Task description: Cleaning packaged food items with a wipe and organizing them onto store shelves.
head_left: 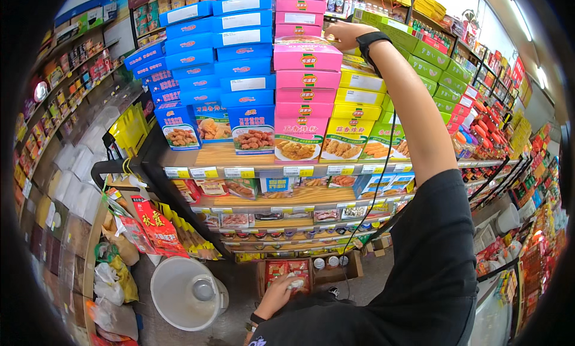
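Observation:
My right hand [348,35] is raised to the top of the stacked boxes, over the yellow boxes [359,82] and beside the pink boxes [307,85]. A black band circles its wrist. Its fingertips are partly hidden at the boxes, so any hold cannot be told. My left hand [275,296] hangs low near my body, its fingers curled around a crumpled white thing [295,282], perhaps a cloth or tissue. Below that hand, a cardboard carton of red packets [276,268] sits on the floor. Blue boxes [247,72] stand stacked left of the pink ones, green boxes [429,58] to the right.
A white bucket [164,296] with a metal container inside stands on the floor at lower left. Red packets [157,229] hang at the shelf's end. A dark cable [382,175] hangs before the shelves. Another carton [357,261] holds several cans.

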The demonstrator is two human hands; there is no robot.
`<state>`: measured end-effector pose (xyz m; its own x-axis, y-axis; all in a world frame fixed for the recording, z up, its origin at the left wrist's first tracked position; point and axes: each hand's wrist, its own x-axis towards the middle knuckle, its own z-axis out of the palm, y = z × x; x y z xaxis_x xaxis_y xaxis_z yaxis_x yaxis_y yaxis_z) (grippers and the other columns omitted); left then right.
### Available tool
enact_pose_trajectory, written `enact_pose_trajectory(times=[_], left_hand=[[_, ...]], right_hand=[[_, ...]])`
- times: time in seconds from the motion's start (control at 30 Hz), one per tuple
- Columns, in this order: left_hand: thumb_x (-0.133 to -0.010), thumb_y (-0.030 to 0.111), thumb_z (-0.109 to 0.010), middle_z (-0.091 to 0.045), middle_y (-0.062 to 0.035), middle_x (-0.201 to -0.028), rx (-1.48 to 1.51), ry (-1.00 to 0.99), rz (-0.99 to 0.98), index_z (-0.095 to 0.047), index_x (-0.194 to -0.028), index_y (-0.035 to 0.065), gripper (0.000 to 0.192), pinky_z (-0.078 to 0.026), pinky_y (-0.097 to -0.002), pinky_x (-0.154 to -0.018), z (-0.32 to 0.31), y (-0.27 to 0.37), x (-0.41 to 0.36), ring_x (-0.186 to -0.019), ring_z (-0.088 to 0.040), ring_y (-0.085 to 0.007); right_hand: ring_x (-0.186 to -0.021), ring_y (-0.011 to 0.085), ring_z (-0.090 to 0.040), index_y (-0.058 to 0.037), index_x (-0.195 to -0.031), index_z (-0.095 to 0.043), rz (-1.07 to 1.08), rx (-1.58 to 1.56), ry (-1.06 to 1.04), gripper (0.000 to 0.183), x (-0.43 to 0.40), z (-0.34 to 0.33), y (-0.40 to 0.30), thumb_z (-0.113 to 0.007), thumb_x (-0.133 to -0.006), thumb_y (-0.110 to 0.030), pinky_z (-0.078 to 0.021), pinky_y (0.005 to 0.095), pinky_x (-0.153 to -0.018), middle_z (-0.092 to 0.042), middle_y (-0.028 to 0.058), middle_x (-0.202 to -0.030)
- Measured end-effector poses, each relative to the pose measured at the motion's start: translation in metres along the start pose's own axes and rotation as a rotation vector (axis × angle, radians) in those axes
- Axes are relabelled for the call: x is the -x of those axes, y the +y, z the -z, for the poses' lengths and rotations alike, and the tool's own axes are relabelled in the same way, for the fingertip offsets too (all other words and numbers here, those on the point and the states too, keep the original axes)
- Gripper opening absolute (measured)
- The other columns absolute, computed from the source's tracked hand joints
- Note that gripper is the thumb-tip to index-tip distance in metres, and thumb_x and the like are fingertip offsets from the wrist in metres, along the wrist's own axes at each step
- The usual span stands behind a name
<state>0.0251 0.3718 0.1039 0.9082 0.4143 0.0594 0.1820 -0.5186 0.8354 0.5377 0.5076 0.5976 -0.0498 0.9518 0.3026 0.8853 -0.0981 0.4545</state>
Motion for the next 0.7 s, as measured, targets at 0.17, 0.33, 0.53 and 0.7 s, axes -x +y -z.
enact_pose_trajectory(times=[0.17,0.33,0.53,0.7], left_hand=[[-0.091,-0.001,-0.049,-0.055,-0.0209,-0.132,0.065,-0.046,0.046,-0.059,-0.128,0.0107,0.04,-0.042,-0.0471,-0.102,-0.003,-0.001,0.025,-0.126,-0.048,-0.0396],[-0.086,-0.001,-0.054,-0.06,-0.0182,-0.122,0.037,0.044,0.05,-0.061,-0.122,0.0122,0.039,-0.048,-0.043,-0.093,-0.006,-0.01,0.039,-0.113,-0.057,-0.0387],[-0.089,-0.004,-0.048,-0.056,-0.0219,-0.127,0.027,0.074,0.097,-0.06,-0.125,0.0082,0.04,-0.045,-0.0447,-0.096,0.003,-0.015,0.051,-0.118,-0.054,-0.0406],[-0.087,-0.005,-0.047,-0.056,-0.0219,-0.127,0.016,0.136,0.017,-0.06,-0.124,0.0073,0.041,-0.044,-0.0442,-0.097,0.008,-0.011,0.053,-0.117,-0.054,-0.0411]], right_hand=[[-0.112,0.0373,-0.061,-0.0055,-0.135,-0.052,-0.245,-0.116,-0.133,0.06,0.015,0.001,-0.008,-0.066,-0.086,-0.037,-0.0506,0.042,-0.093,-0.061,0.024,-0.124],[-0.106,0.0387,-0.062,-0.0034,-0.124,-0.059,-0.188,0.0,-0.149,0.047,0.005,0.005,-0.007,-0.061,-0.088,-0.034,-0.051,0.0431,-0.09,-0.065,0.0232,-0.115],[-0.104,0.0391,-0.063,-0.0008,-0.103,-0.065,-0.108,0.116,-0.134,0.027,0.006,0.012,-0.032,-0.052,-0.091,-0.021,-0.0515,0.0446,-0.089,-0.065,0.024,-0.108],[-0.092,0.0377,-0.068,0.002,-0.089,-0.071,-0.088,0.168,-0.019,0.03,0.003,0.011,-0.026,-0.062,-0.076,-0.023,-0.0563,0.045,-0.078,-0.07,0.0222,-0.095]])
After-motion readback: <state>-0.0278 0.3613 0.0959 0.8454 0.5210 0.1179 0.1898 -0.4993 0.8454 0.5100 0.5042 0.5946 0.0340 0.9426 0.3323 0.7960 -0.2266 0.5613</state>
